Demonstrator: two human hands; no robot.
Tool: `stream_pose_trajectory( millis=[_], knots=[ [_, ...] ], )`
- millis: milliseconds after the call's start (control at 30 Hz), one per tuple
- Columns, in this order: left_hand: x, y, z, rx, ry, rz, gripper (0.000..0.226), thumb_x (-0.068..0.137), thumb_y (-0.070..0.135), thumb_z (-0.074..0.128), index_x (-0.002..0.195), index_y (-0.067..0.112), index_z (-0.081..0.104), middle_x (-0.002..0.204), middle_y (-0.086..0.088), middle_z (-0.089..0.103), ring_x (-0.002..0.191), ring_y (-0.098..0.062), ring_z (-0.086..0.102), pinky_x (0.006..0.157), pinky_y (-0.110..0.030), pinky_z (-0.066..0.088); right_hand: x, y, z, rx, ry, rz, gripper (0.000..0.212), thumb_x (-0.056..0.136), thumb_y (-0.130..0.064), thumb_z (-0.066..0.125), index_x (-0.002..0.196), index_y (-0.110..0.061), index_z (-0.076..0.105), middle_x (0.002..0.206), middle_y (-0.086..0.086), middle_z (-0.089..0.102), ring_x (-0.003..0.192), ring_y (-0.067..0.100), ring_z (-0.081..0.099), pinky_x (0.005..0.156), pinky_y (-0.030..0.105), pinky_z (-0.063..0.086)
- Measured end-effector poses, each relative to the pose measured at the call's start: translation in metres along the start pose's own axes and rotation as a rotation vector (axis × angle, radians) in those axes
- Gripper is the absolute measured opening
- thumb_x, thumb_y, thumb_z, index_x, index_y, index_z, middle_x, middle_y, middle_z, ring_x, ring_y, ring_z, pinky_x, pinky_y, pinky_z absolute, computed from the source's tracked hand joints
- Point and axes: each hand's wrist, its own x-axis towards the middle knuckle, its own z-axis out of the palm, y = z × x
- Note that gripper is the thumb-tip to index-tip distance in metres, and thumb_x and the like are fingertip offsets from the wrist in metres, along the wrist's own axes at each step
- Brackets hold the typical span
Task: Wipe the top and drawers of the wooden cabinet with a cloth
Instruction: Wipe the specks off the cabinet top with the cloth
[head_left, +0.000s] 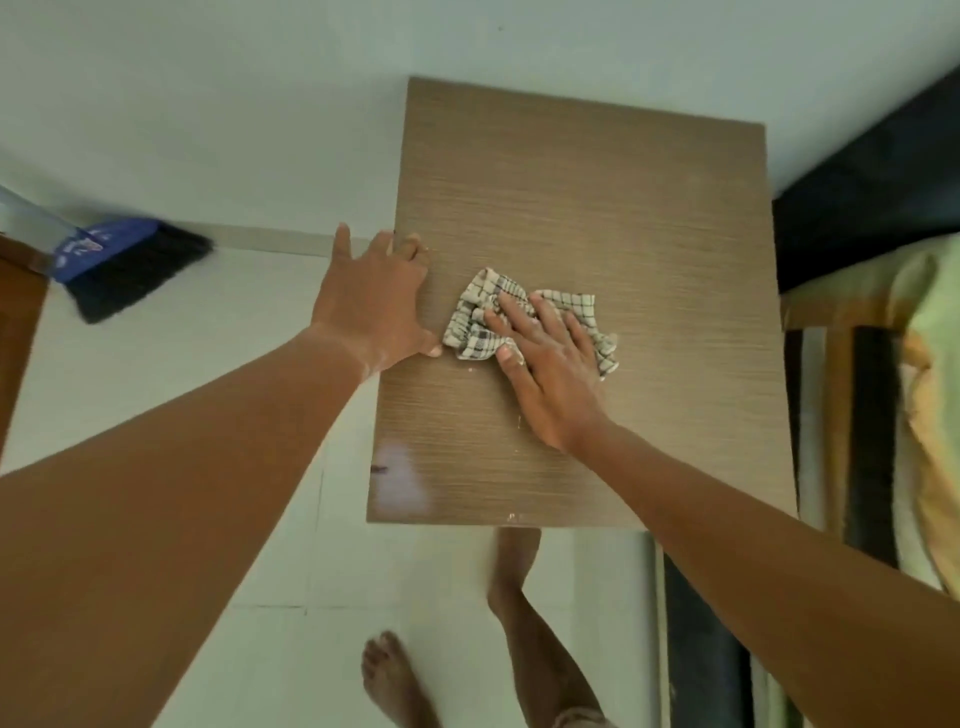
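Observation:
I look straight down on the brown top of the wooden cabinet. A crumpled checked cloth lies on it left of the middle. My right hand presses flat on the cloth, fingers spread over it. My left hand grips the cabinet's left edge, thumb on the top and fingers over the side. Small white crumbs lie on the top near my right hand and at the front edge. The drawers are hidden below the top.
A blue broom with black bristles leans at the left wall. A bed with green and yellow bedding and a dark frame stands right of the cabinet. My bare feet are on the white tiled floor in front.

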Motion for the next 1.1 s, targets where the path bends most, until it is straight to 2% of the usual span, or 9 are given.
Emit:
stream_pose_trajectory(
  millis=[333,567,633,700,733,800,867,1000,1100],
  knots=[
    [-0.133,0.008,0.055,-0.095,-0.126,0.155,0.102,0.071,0.055,0.080,0.152,0.011,0.035,0.162,-0.005,0.027,0.146,-0.026,0.027,0.121,-0.044,0.018,-0.160,-0.048,0.073,0.061,0.058,0.042,0.045,0.106,-0.042,0.027,0.150,-0.042,0.039,0.160,-0.023,0.025,0.154,0.007,0.007,0.124,0.032,-0.003],
    [-0.127,0.019,0.068,-0.166,-0.177,-0.004,0.094,0.054,0.051,0.093,0.130,0.008,0.056,0.138,-0.011,0.056,0.109,-0.034,0.058,0.084,-0.039,0.049,-0.187,-0.077,0.063,0.285,-0.010,0.188,0.043,0.108,-0.040,0.035,0.148,-0.030,0.047,0.156,-0.011,0.040,0.152,0.012,0.021,0.126,0.034,0.009],
    [-0.124,0.020,0.068,-0.186,-0.162,-0.029,0.084,0.053,0.048,0.095,0.119,0.009,0.061,0.131,-0.009,0.060,0.104,-0.033,0.060,0.079,-0.038,0.049,-0.195,-0.087,0.054,0.379,-0.084,0.279,0.040,0.107,-0.042,0.036,0.135,-0.027,0.061,0.124,-0.018,0.066,0.131,0.013,0.052,0.113,0.038,0.036],
    [-0.124,0.021,0.069,-0.192,-0.165,-0.044,0.081,0.054,0.047,0.095,0.119,0.010,0.062,0.127,-0.008,0.061,0.103,-0.033,0.059,0.083,-0.040,0.052,-0.199,-0.094,0.045,0.559,-0.077,0.430,0.041,0.107,-0.043,0.039,0.095,-0.020,0.071,0.065,-0.020,0.060,0.074,0.009,0.065,0.074,0.035,0.050],
    [-0.124,0.021,0.070,-0.197,-0.170,-0.050,0.082,0.054,0.047,0.095,0.119,0.010,0.062,0.126,-0.009,0.061,0.104,-0.033,0.058,0.085,-0.041,0.053,-0.198,-0.097,0.039,0.676,-0.077,0.522,0.046,0.106,-0.044,0.040,0.090,-0.011,0.068,0.063,-0.013,0.063,0.066,0.011,0.064,0.069,0.036,0.051],
    [-0.124,0.020,0.071,-0.207,-0.185,-0.060,0.086,0.054,0.048,0.094,0.123,0.011,0.059,0.127,-0.009,0.059,0.107,-0.034,0.056,0.088,-0.042,0.052,-0.191,-0.100,0.024,0.896,-0.097,0.679,0.044,0.106,-0.045,0.041,0.100,-0.012,0.070,0.090,-0.001,0.075,0.091,0.019,0.072,0.088,0.041,0.056],
    [-0.124,0.021,0.069,-0.193,-0.213,-0.061,0.095,0.054,0.050,0.093,0.132,0.013,0.055,0.137,-0.009,0.055,0.115,-0.035,0.053,0.095,-0.043,0.050,-0.181,-0.102,0.003,0.984,-0.087,0.756,0.040,0.107,-0.041,0.040,0.095,-0.016,0.069,0.096,0.003,0.075,0.098,0.024,0.071,0.096,0.046,0.055],
    [-0.126,0.023,0.054,-0.131,-0.283,-0.035,0.093,0.056,0.056,0.089,0.133,0.015,0.058,0.139,-0.009,0.055,0.114,-0.033,0.057,0.093,-0.041,0.052,-0.147,-0.099,-0.047,1.104,0.064,0.777,0.034,0.106,-0.038,0.043,0.095,-0.016,0.066,0.098,0.012,0.074,0.097,0.032,0.071,0.086,0.047,0.060],
    [-0.115,0.021,0.024,-0.133,-0.374,-0.022,0.071,0.058,0.053,0.089,0.115,0.016,0.068,0.107,-0.004,0.066,0.094,-0.027,0.063,0.082,-0.039,0.056,-0.104,-0.090,-0.086,1.166,0.126,0.779,0.031,0.106,-0.037,0.044,0.102,-0.013,0.064,0.094,0.007,0.074,0.087,0.026,0.072,0.066,0.036,0.060]
  ],
)
